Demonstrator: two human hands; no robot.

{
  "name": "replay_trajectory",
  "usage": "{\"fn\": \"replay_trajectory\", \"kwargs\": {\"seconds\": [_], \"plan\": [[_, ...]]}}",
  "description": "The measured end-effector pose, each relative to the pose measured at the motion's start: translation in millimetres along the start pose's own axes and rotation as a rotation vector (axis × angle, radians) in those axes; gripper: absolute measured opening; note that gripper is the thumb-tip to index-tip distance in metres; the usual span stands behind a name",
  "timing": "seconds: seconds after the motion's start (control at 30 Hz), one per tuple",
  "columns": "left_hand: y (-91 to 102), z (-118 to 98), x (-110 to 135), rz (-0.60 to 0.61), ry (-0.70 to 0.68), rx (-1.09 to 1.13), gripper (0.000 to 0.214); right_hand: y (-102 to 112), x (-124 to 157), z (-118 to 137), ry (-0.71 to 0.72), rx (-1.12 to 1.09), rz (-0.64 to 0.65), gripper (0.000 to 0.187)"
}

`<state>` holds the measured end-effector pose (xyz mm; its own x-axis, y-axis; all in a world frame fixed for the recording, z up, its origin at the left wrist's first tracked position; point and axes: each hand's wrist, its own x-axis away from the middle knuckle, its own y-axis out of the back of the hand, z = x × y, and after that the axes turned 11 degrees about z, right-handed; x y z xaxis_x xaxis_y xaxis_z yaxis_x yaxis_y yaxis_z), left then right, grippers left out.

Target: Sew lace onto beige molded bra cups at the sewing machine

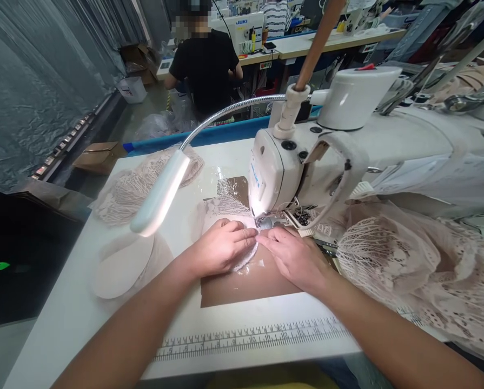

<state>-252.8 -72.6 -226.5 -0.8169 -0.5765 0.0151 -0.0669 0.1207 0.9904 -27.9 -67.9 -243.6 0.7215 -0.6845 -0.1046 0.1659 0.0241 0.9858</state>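
Note:
A pale pink lace piece with a curved edge lies under the head of a white sewing machine. My left hand rests on top of it, fingers together, gripping its edge with the fingertips. From the other side my right hand pinches the same edge just in front of the presser foot. The fingertips of both hands nearly meet there. Beneath the lace is a brown sheet on the white table. My hands cover part of the lace, and the needle tip is too small to make out.
A lamp on a bendable neck hangs over the table's left side. Lace pieces and a smooth oval pad lie at left. Gathered lace fills the right. A printed ruler runs along the front. Beyond sits a person.

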Motion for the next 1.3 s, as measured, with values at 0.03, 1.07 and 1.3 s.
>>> {"fn": "replay_trajectory", "kwargs": {"seconds": [0.03, 1.07, 1.3], "plan": [[-0.2, 1.2, 0.3, 0.016, -0.010, -0.016, 0.036, -0.1, 0.0, 0.6, -0.005, 0.015, 0.003, 0.038], [4.0, -8.2, -7.5, -0.034, 0.210, 0.032, 0.042, 7.8, -1.3, 5.6, -0.125, 0.002, 0.064, 0.038], [6.0, -6.2, -1.4, -0.104, 0.078, 0.155, 0.033, 5.5, 2.3, 1.3, -0.116, -0.080, -0.014, 0.034]]}}
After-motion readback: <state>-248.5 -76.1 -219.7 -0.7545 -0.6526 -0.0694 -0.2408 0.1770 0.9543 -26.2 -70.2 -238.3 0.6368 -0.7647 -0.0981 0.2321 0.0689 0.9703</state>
